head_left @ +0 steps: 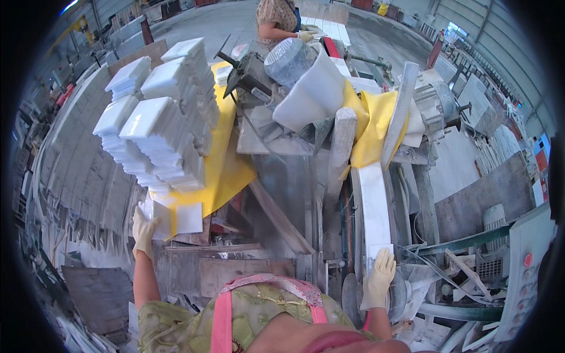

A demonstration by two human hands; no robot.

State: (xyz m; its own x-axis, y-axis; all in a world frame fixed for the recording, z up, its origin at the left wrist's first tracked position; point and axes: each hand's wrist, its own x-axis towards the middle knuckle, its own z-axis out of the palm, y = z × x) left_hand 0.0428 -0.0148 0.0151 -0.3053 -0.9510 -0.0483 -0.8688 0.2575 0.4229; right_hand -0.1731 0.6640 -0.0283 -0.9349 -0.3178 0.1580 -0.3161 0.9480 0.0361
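Both my hands wear pale gloves. At the left, my left hand (144, 232) grips the outer edge of a low pile of white tiles (158, 213), thumb toward me. Beside it a single white tile (189, 217) lies on the yellow sheet (226, 182). On the right, my right hand (379, 279) rests with fingers stretched out on the near end of a white tile (379, 251). That tile is in line with other white tiles (374, 197) on a narrow track, which runs away from me under a yellow cover (376, 123).
Tall stacks of white tiles (153, 117) stand at the left. A motor (291, 59) and white guard (315, 91) sit mid-machine, with another motor (435, 103) right. A control panel (527, 265) borders the right side. Across the machine, a co-worker (279, 23) stands beside white tiles.
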